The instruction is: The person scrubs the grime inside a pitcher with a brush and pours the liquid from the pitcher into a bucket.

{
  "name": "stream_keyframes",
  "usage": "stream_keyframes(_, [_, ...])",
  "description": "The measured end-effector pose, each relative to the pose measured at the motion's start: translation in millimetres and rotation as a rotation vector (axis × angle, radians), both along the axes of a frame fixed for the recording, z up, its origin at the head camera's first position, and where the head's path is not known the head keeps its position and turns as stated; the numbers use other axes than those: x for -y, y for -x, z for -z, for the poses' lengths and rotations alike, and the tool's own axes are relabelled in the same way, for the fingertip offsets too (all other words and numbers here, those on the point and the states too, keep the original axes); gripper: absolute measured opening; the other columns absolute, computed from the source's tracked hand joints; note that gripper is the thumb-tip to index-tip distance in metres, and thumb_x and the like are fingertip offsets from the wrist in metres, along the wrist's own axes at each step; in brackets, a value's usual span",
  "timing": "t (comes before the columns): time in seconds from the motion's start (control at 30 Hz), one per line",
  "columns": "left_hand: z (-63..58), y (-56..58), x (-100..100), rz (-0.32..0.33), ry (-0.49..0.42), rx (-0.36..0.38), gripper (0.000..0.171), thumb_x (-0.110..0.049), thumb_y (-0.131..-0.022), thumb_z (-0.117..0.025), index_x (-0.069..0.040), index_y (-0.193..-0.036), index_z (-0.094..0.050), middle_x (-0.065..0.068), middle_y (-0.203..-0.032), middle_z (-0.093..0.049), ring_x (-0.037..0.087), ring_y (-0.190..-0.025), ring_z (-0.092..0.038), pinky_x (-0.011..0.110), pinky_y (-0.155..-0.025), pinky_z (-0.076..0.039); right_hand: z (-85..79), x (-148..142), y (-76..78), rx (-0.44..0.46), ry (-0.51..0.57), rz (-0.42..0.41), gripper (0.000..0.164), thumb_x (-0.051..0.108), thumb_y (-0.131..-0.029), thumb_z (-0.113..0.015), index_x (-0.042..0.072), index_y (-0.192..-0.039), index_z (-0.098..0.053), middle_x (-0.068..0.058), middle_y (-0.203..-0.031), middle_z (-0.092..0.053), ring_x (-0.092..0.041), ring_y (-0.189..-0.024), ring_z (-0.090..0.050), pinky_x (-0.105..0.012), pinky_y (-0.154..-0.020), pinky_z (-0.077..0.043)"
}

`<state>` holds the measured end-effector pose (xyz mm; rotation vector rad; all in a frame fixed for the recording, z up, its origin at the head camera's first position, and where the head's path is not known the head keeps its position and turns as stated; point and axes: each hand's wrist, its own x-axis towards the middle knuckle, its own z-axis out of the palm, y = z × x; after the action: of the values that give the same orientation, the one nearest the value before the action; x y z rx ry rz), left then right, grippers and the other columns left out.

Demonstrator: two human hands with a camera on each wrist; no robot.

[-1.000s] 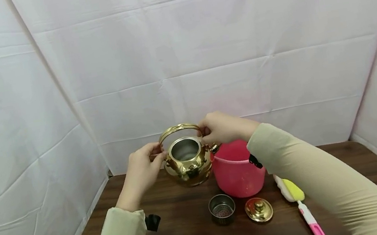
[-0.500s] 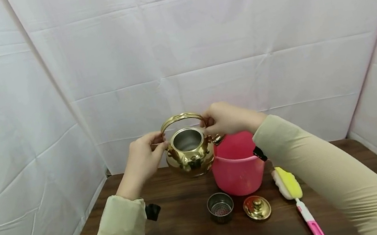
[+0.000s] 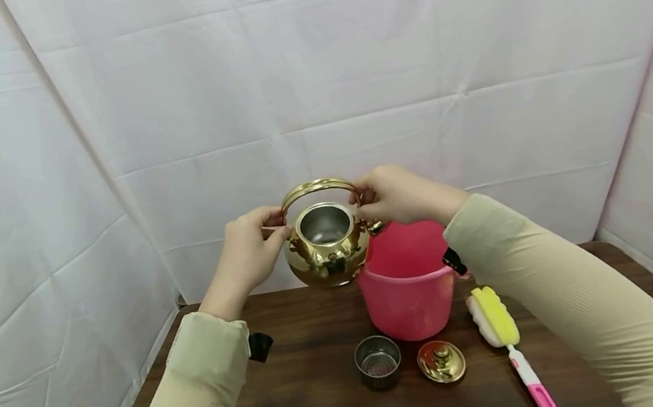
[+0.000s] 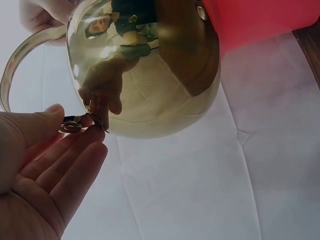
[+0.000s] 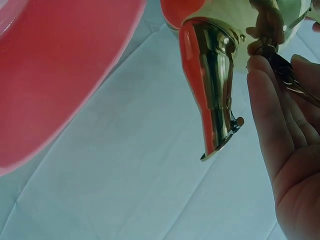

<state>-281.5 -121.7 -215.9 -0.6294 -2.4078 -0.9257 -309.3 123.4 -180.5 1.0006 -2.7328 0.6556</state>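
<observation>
A shiny gold kettle [image 3: 332, 260] without its lid is held up in the air, its round opening facing me and its arched handle [image 3: 316, 186] raised. My left hand [image 3: 252, 248] pinches the base of that handle on the left side; the left wrist view shows thumb and fingers at the metal hinge. On the other side my right hand [image 3: 399, 195] pinches the handle's right base, beside the spout [image 5: 212, 95]. Behind and right of the kettle stands a pink bucket [image 3: 410, 301], which the kettle's right side overlaps in the head view.
On the dark wooden table [image 3: 306, 394] stand a small metal strainer cup [image 3: 380, 371] and the gold lid [image 3: 442, 362]. Farther right lies a sponge brush [image 3: 493, 316] with a pink and white handle. White cloth walls [image 3: 282, 95] enclose the back and sides.
Both hands have lifted the kettle higher and shifted it slightly right, the grip staying the same. The strainer cup, lid and brush lie as before.
</observation>
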Motion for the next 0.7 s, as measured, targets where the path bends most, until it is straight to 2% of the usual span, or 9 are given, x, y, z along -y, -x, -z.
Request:
stream_keyframes(0.3, [-9.6,4.6,-10,0.001,0.015,0.02,0.029,-0.013,-0.092,-0.062,0.0,-0.118,-0.063,0.015,-0.107,-0.07,0.028,-0.094,-0.069,0.04,-0.08,-0.056,-2.0,-9,-0.8,-0.007,0.059,0.038,0.012,0.008,-0.087,-0.064,0.001,-0.096,-0.066,-0.011,-0.086,-0.072,-0.019,-0.078,-0.069,-0.027,-0.063,-0.056])
stream_keyframes(0.7, [-13.4,16.0,-27,0.042,0.001,0.041,0.028,-0.014,-0.092,-0.061,0.0,-0.117,-0.063,0.015,-0.109,-0.069,0.026,-0.097,-0.069,0.037,-0.084,-0.056,-1.4,-26,1.6,-0.074,0.046,0.088,0.012,0.007,-0.087,-0.065,0.001,-0.097,-0.066,-0.012,-0.088,-0.072,-0.022,-0.086,-0.069,-0.035,-0.074,-0.056])
